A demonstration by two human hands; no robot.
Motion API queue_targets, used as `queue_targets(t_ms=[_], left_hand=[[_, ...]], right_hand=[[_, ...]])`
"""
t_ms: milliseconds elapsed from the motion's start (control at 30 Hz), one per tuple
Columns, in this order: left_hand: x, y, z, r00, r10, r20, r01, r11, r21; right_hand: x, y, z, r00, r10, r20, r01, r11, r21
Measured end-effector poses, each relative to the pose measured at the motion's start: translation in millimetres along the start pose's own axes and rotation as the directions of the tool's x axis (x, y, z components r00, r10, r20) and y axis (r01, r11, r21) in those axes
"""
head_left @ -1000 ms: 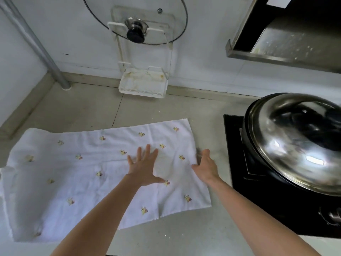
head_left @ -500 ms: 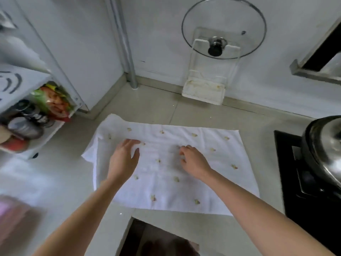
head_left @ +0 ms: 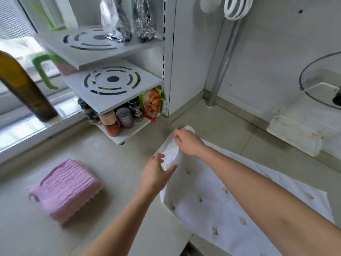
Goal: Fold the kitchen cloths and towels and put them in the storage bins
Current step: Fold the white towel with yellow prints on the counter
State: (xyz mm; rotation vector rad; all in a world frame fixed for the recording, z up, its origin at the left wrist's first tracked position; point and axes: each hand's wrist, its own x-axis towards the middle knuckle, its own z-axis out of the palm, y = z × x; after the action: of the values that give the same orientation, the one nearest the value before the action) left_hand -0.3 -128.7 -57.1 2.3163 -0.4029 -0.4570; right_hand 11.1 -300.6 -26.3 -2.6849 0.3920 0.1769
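A white towel [head_left: 228, 204] with small yellow motifs lies spread on the grey counter at the right. Its left end is lifted off the counter. My left hand [head_left: 156, 174] pinches the near left corner of the towel. My right hand [head_left: 188, 143] grips the far left corner, fingers curled round the cloth. A folded pink ribbed cloth [head_left: 66, 191] lies on the counter at the left, apart from both hands.
A white tiered rack [head_left: 110, 84] with spice jars [head_left: 118, 119] and a snack bag stands at the back. A dark bottle [head_left: 24, 85] rises at the far left. A glass lid on its white holder [head_left: 295, 135] leans on the right wall by a metal pipe.
The view swung left. Both hands slid from the towel's right and middle to its left end, took hold of the two left corners and lifted that edge.
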Motion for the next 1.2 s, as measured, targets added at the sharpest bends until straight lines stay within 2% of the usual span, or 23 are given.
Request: queue_targets(t_ms=[67, 167, 233, 333, 400, 467, 533, 567, 667, 800, 867, 933, 1000, 1033, 1100, 1200], left_hand=[[9, 8, 6, 0.999, 0.003, -0.038, 0.000, 0.998, 0.067], [26, 8, 9, 1.000, -0.025, 0.017, 0.021, 0.983, 0.180], [31, 6, 5, 0.998, -0.055, 0.014, 0.052, 0.986, 0.161], [31, -4, -6, 0.994, -0.090, -0.056, 0.090, 0.996, 0.001], [28, -14, -17, 0.976, -0.189, -0.105, 0.177, 0.977, -0.117], [21, -22, -30, 0.945, -0.319, -0.065, 0.285, 0.906, -0.312], [14, -26, -42, 0.933, -0.358, 0.032, 0.325, 0.803, -0.499], [13, -29, -46, 0.937, -0.341, 0.071, 0.324, 0.779, -0.537], [11, -32, -58, 0.949, -0.298, 0.105, 0.312, 0.832, -0.459], [15, -32, -74, 0.934, -0.355, 0.033, 0.346, 0.880, -0.326], [15, -32, -86, 0.936, -0.353, 0.003, 0.342, 0.905, -0.252], [16, -32, -98, 0.939, -0.342, 0.025, 0.334, 0.893, -0.301], [13, -29, -110, 0.953, -0.295, 0.067, 0.299, 0.882, -0.365], [11, -28, -115, 0.962, -0.263, 0.075, 0.271, 0.888, -0.372], [6, -27, -124, 0.976, -0.200, 0.083, 0.217, 0.917, -0.334], [-1, -19, -130, 0.996, -0.063, 0.064, 0.071, 0.990, -0.120]], right_hand=[[17, 0, -1, 0.999, -0.034, 0.021, 0.035, 0.998, -0.046], [46, 7, 1, 0.997, -0.057, 0.059, 0.063, 0.993, -0.097], [64, 12, 5, 0.995, -0.061, 0.075, 0.070, 0.990, -0.122], [85, 19, 12, 0.985, -0.093, 0.144, 0.123, 0.969, -0.214], [93, 24, 21, 0.958, -0.098, 0.269, 0.179, 0.938, -0.296], [95, 26, 28, 0.918, -0.105, 0.382, 0.261, 0.885, -0.385], [95, 26, 31, 0.900, -0.143, 0.412, 0.333, 0.835, -0.437], [95, 24, 31, 0.900, -0.153, 0.408, 0.345, 0.822, -0.453], [92, 14, 25, 0.919, -0.183, 0.349, 0.346, 0.799, -0.492], [89, -9, 12, 0.985, -0.168, 0.032, 0.162, 0.859, -0.486], [85, -20, 6, 0.980, -0.138, -0.144, 0.074, 0.922, -0.380], [81, -31, 3, 0.962, -0.035, -0.271, 0.012, 0.996, -0.088], [79, -40, -1, 0.962, 0.063, -0.266, 0.000, 0.973, 0.231], [77, -44, -3, 0.967, 0.074, -0.244, 0.008, 0.947, 0.322], [72, -50, -6, 0.972, 0.092, -0.214, 0.005, 0.911, 0.412], [61, -50, -8, 0.953, 0.187, -0.239, -0.036, 0.851, 0.523]])
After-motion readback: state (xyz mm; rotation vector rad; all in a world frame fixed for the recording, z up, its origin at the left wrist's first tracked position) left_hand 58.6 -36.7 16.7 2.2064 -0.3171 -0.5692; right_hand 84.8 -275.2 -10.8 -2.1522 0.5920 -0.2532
